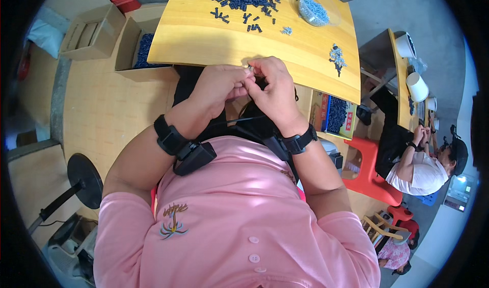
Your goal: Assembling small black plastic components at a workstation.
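Observation:
My left hand [220, 82] and my right hand [273, 88] meet at the near edge of the yellow table [188, 38]. Both are closed, fingertips pinched together around a tiny piece mostly hidden by the fingers; its kind does not show. Beyond them on the tabletop lies a loose pile of small black parts [244, 0]. A clear bowl [314, 10] of small light-blue pieces stands right of the pile. A few such pieces [287, 30] lie loose nearby, and a cluster of small clear and dark parts [337, 57] sits toward the right edge.
Left of the table, a cardboard box [140, 74] holds dark parts; another box [91, 33] stands farther left. Under the right side is an open box of black parts [337, 115]. A red stool [372, 173] stands at right, near a seated person [420, 171] working at another table.

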Demonstrator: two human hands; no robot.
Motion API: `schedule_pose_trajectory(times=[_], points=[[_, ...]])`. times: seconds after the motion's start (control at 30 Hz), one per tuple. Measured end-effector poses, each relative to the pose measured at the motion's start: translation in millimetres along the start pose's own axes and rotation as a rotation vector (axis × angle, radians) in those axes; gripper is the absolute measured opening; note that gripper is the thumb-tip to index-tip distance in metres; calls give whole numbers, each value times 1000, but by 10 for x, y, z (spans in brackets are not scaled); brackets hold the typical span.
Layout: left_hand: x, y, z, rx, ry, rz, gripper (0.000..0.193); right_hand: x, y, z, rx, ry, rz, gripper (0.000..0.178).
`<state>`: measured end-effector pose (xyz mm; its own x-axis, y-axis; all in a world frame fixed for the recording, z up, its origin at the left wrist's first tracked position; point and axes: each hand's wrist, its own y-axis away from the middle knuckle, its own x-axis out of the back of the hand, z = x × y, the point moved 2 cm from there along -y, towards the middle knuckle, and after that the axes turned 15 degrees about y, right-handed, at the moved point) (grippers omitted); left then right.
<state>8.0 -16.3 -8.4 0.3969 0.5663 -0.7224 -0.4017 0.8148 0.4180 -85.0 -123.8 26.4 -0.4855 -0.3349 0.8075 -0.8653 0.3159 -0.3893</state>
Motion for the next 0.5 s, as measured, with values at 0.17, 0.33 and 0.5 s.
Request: schedule_pose_trajectory(times=[0.17,0.33,0.5], points=[[114,24,-191,52,49,152,14,-30,59,13,-32,145,-45,25],[191,-47,-303,70,73,197,15,-27,13,12,17,222,-112,21],[234,-58,-349,60,75,210,18,-25,-29,21,72,265,-153,20]])
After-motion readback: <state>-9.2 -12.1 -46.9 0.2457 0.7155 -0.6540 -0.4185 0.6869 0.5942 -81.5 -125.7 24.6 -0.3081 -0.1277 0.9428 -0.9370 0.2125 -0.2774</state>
